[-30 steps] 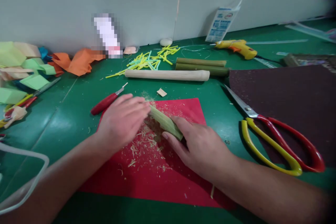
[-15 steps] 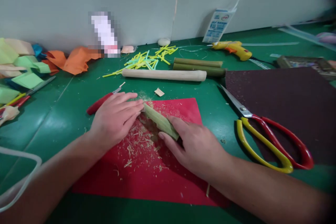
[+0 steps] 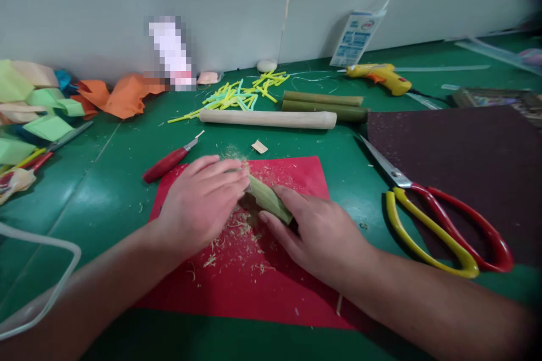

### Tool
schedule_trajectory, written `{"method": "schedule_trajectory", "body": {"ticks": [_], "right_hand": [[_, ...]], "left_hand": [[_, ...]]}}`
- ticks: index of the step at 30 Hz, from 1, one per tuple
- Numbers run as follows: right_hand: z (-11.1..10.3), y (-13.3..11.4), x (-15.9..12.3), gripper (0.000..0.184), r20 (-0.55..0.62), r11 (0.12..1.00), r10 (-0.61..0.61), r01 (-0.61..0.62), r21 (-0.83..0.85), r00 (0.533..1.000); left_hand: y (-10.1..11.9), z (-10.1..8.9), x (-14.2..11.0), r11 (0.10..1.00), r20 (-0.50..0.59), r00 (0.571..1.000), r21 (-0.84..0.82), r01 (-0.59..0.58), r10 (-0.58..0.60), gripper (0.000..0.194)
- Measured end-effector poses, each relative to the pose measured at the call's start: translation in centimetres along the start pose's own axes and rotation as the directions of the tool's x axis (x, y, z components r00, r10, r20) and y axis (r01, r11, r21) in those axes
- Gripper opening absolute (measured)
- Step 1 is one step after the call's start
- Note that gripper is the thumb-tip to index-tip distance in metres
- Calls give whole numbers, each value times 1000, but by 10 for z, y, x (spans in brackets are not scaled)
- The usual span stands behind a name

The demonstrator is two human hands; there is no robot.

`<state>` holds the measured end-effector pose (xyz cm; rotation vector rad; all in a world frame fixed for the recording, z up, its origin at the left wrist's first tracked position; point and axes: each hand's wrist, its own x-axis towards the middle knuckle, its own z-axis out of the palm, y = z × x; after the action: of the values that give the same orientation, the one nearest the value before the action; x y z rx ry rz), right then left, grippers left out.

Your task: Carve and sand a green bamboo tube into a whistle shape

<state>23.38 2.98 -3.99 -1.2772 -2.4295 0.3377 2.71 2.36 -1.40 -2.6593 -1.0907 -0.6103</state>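
Note:
A piece of green bamboo lies slantwise over a red sheet strewn with pale shavings. My right hand grips its near end between thumb and fingers. At the far end, my left hand has its fingers together and curled over the bamboo. Whatever those fingertips pinch is hidden behind them. A red-handled carving knife rests on the green table just beyond my left hand.
Large scissors with red and yellow handles lie at right, partly over a dark sheet. Behind are a peeled bamboo stick, green bamboo pieces, cut yellow tubes and a yellow glue gun. Coloured paper is at left.
My left hand has slid right along the bamboo, towards my right hand, covering more of its far end. The knife handle now shows fully. My right hand keeps its grip.

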Motion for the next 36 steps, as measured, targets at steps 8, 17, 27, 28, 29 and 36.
{"method": "schedule_trajectory", "body": {"ticks": [8,17,27,28,29,36], "right_hand": [[-1,0,0,30,49,999,20,-22,42,999],[-2,-2,0,36,87,997,38,-43,63,996],[-11,-1,6,34,73,999,24,-20,-49,997],[-11,-1,6,35,68,996,15,-9,-85,998],[-11,-1,7,36,70,994,9,-1,-110,998],[-5,-1,3,33,108,998,46,-42,-38,993]], "left_hand": [[-3,0,-2,1000,34,999,3,-8,8,28],[-8,-1,0,996,45,997,-64,-67,70,27],[-38,-3,-1,991,-3,993,-56,121,-122,23],[-35,-3,-1,990,-7,992,-59,125,-126,23],[-31,-3,0,991,-15,992,-58,123,-124,23],[-4,3,-1,995,-26,997,-74,-72,70,28]]}}
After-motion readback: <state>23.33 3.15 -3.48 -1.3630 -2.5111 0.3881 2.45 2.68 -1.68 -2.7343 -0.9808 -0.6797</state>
